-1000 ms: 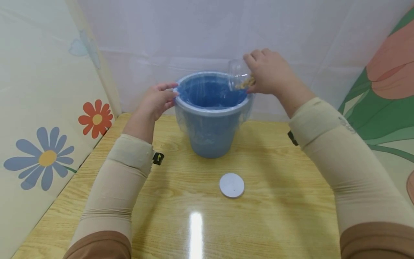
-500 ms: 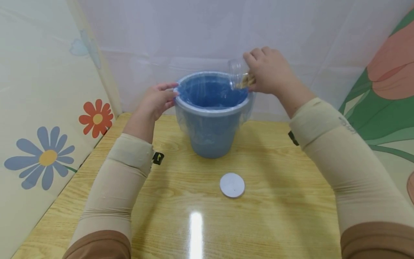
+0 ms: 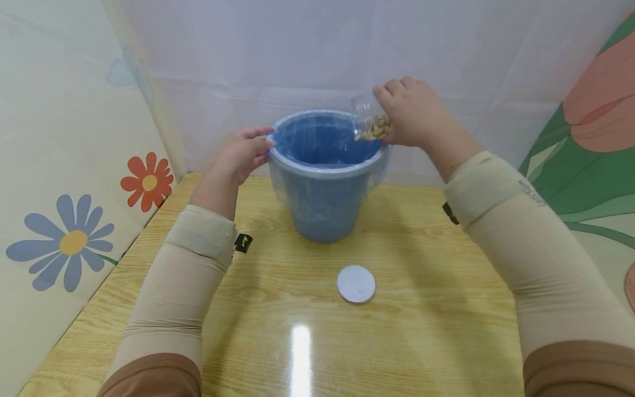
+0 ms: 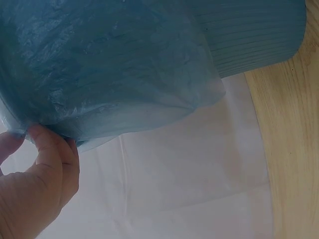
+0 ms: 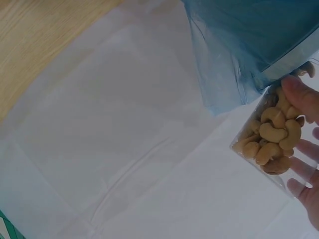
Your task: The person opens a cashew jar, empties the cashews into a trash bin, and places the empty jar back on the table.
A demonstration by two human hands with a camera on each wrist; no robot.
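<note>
Behind the blue bucket (image 3: pixel 324 226) hangs a white backdrop (image 3: pixel 297 55), and beneath it spreads your wooden table (image 3: pixel 421 331). Over the bucket's rim drapes a thin plastic liner (image 4: pixel 129 64), its skirt hanging loose outside. At the bucket's left rim, your left hand (image 3: pixel 238 154) appears to pinch the liner between thumb and fingers. Across from it, by the right rim, your right hand (image 3: pixel 412 113) grips a clear jar (image 3: pixel 364 113), tipped sideways with its mouth just over the bucket's opening. In front of the bucket, a white disc (image 3: pixel 356 284) lies flat. Smallest are the cashews (image 5: pixel 276 132), bunched inside the jar, some close to its mouth.

Watch that overlap at the right rim: should the jar drift outward, nuts would likely fall outside the bucket. Tilting sharply could let the clump go at once. The liner might sag inward if your pinch loosens or the jar drags on it.
</note>
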